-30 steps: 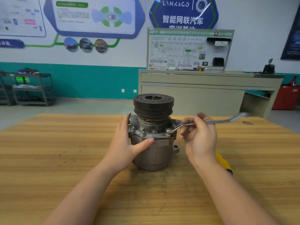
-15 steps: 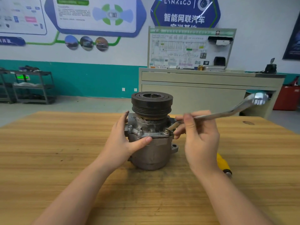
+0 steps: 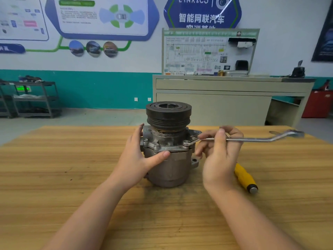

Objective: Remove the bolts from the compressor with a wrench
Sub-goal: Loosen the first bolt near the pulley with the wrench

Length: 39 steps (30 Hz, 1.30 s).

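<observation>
A grey metal compressor [image 3: 171, 168] with a black grooved pulley [image 3: 168, 114] on top stands upright on the wooden table [image 3: 54, 177]. My left hand [image 3: 138, 159] grips its left side, thumb across the front below the flange. Bolts [image 3: 156, 145] sit on the flange rim. My right hand [image 3: 219, 154] pinches the shaft of a silver ring wrench [image 3: 252, 139]. The wrench's near ring end lies on a bolt [image 3: 186, 142] at the flange's right front. Its far end points right, level above the table.
A yellow-handled tool [image 3: 245, 177] lies on the table just right of my right wrist. Beyond the table stand a beige cabinet [image 3: 225, 100] with a display board and a dark shelf cart [image 3: 34, 98] at the left wall.
The wrench handle, raised up to the right half a second ago, has come down level again, with its ring end back on the right front bolt. My left hand kept its hold.
</observation>
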{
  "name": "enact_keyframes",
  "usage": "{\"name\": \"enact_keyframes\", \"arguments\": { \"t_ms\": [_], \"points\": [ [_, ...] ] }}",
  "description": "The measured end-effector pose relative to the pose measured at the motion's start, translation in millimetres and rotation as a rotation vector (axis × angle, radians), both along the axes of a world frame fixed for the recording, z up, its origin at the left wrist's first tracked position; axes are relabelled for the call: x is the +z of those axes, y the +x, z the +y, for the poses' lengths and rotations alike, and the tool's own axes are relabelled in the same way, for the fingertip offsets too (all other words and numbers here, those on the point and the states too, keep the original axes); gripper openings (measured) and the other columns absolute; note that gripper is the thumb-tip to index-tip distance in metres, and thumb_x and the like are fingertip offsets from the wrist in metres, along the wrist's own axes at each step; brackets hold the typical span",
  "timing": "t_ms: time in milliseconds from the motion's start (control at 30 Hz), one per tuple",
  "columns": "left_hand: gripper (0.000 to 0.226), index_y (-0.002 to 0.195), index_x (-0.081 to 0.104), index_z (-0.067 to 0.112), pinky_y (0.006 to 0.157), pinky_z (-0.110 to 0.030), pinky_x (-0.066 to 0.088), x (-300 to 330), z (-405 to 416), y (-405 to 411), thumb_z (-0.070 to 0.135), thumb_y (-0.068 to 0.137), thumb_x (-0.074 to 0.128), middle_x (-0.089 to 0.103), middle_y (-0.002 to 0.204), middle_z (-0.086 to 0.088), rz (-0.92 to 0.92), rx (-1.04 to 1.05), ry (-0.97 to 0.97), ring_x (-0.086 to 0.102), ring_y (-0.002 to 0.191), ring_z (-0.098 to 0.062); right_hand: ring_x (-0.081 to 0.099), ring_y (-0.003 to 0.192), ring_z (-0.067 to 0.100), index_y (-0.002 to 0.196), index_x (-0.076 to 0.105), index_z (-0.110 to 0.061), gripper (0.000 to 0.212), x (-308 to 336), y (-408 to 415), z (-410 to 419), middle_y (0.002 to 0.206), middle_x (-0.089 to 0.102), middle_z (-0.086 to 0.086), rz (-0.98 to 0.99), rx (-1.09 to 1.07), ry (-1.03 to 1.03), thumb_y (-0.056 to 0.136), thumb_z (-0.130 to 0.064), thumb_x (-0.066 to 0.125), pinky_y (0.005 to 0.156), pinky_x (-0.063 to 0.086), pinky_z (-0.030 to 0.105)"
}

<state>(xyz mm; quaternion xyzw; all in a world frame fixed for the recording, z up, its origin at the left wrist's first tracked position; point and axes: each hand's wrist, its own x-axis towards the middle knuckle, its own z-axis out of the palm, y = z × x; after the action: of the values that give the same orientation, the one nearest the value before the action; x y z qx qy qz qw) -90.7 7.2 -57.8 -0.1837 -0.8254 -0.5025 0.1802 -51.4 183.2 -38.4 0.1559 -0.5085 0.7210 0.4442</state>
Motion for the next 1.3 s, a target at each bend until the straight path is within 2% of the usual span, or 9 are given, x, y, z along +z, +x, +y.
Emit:
{"name": "enact_keyframes", "arguments": {
  "t_ms": [133, 267, 433, 633, 900, 967, 1067, 1200, 1300],
  "points": [
    [0.117, 0.153, 0.023, 0.03, 0.114, -0.043, 0.037, 0, 0, 1, 0.075, 0.058, 0.073, 0.041, 0.149, 0.008, 0.005, -0.001, 0.006, 0.04, 0.136, -0.009, 0.056, 0.043, 0.013, 0.088, 0.044, -0.013, 0.021, 20, -20, 23, 0.06, 0.067, 0.004, -0.37, 0.389, -0.334, 0.105, -0.017, 0.033, 0.042, 0.044, 0.021],
    [0.12, 0.154, 0.02, 0.03, 0.114, -0.044, 0.037, 1, 0, 1, 0.079, 0.056, 0.07, 0.039, 0.151, 0.009, 0.001, -0.001, -0.01, 0.038, 0.138, -0.009, 0.063, 0.05, 0.013, 0.087, 0.046, -0.012, 0.024, 26, -20, 40, 0.064, 0.07, 0.008, -0.261, 0.44, -0.605, 0.106, -0.016, 0.031, 0.049, 0.051, 0.021],
    [0.121, 0.153, 0.022, 0.031, 0.113, -0.045, 0.038, 2, 0, 2, 0.079, 0.055, 0.071, 0.039, 0.151, 0.007, -0.005, -0.009, -0.004, 0.04, 0.137, -0.011, 0.061, 0.052, 0.014, 0.091, 0.043, -0.017, 0.019, 19, -10, 33, 0.078, 0.066, 0.009, -0.09, 0.082, -0.101, 0.105, -0.014, 0.03, 0.051, 0.051, 0.025],
    [0.118, 0.154, 0.018, 0.032, 0.114, -0.045, 0.037, 1, 0, 2, 0.073, 0.058, 0.073, 0.036, 0.152, 0.008, -0.002, 0.011, -0.022, 0.037, 0.137, -0.009, 0.063, 0.063, 0.013, 0.093, 0.052, -0.048, 0.014, 9, 2, 19, 0.085, 0.066, -0.001, 0.109, -0.076, 0.427, 0.099, -0.047, 0.04, 0.058, 0.052, 0.026],
    [0.115, 0.152, 0.026, 0.027, 0.112, -0.045, 0.038, 2, 1, 1, 0.072, 0.058, 0.075, 0.045, 0.146, 0.003, 0.02, -0.01, -0.012, 0.044, 0.134, -0.013, 0.053, 0.076, 0.013, 0.087, 0.06, 0.003, 0.036, -3, 9, 6, 0.081, 0.059, 0.01, 0.394, -0.323, 0.836, 0.102, -0.024, 0.041, 0.071, 0.043, 0.015],
    [0.118, 0.153, 0.023, 0.029, 0.113, -0.045, 0.037, 2, 2, 1, 0.074, 0.056, 0.073, 0.042, 0.148, 0.004, 0.015, -0.004, -0.014, 0.042, 0.135, -0.011, 0.052, 0.069, 0.011, 0.091, 0.059, -0.008, 0.028, -6, 11, -1, 0.078, 0.057, 0.01, 0.35, -0.276, 0.649, 0.101, -0.023, 0.039, 0.066, 0.042, 0.016],
    [0.121, 0.153, 0.022, 0.03, 0.113, -0.045, 0.037, 1, 1, 2, 0.078, 0.054, 0.071, 0.04, 0.149, 0.006, 0.009, -0.001, -0.002, 0.041, 0.136, -0.01, 0.049, 0.049, 0.017, 0.089, 0.049, -0.031, 0.021, -2, 6, -2, 0.072, 0.062, 0.007, 0.132, -0.05, 0.11, 0.099, -0.021, 0.034, 0.049, 0.04, 0.024],
    [0.121, 0.153, 0.022, 0.032, 0.113, -0.044, 0.038, 1, 0, 3, 0.08, 0.054, 0.071, 0.041, 0.148, 0.008, -0.005, -0.008, 0.003, 0.041, 0.135, -0.01, 0.054, 0.042, 0.015, 0.09, 0.046, -0.013, 0.021, 15, -14, 25, 0.061, 0.067, 0.008, -0.378, 0.399, -0.325, 0.105, -0.014, 0.031, 0.041, 0.043, 0.02],
    [0.119, 0.153, 0.023, 0.032, 0.112, -0.045, 0.039, 2, 0, 3, 0.079, 0.055, 0.071, 0.042, 0.148, 0.008, -0.006, -0.015, -0.007, 0.042, 0.135, -0.011, 0.061, 0.046, 0.012, 0.088, 0.048, -0.008, 0.022, 22, -21, 37, 0.063, 0.069, 0.013, -0.428, 0.56, -0.537, 0.105, -0.016, 0.036, 0.045, 0.05, 0.019]
  ]
}}
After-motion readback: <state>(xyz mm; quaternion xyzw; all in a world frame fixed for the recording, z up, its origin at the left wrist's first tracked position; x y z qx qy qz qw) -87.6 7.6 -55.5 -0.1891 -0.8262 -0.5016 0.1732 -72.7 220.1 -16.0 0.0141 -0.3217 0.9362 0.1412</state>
